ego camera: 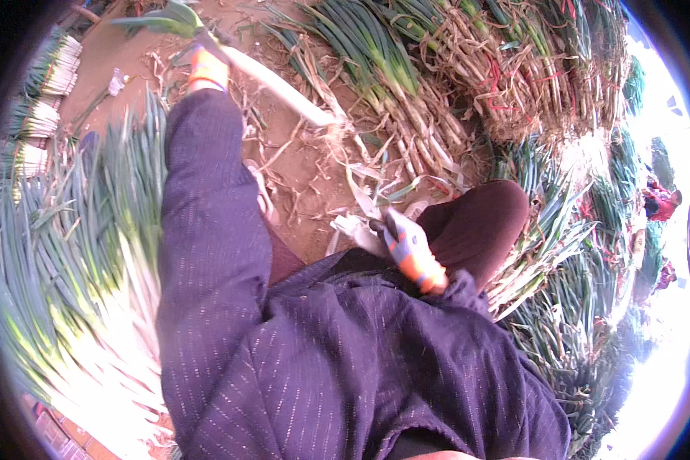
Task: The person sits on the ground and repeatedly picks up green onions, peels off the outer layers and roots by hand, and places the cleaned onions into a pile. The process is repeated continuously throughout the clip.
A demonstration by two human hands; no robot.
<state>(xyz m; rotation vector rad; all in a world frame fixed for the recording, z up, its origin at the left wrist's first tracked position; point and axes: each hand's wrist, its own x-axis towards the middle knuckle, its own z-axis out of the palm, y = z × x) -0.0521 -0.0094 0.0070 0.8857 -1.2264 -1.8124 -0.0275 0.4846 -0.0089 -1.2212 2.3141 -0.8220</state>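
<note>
My left hand (210,63), in an orange-cuffed work glove, is stretched far forward. It grips a large green onion (282,92) near where the green leaves begin. The white stem slants down to the right and ends in pale roots, while the leaves point to the upper left. My right hand (405,244), in a grey and orange glove, is close to my lap beside my bent knee. Between its fingers are pale, dry peeled leaves (359,227), slightly blurred.
Untrimmed green onions (391,86) lie on the dirt floor ahead, with tied bundles (517,63) beyond and more stacked at right. At left is a heap of cleaned onions (92,276); white-stemmed bundles (63,66) stand behind. Peeled scraps (299,178) litter the ground. People (661,201) appear far right.
</note>
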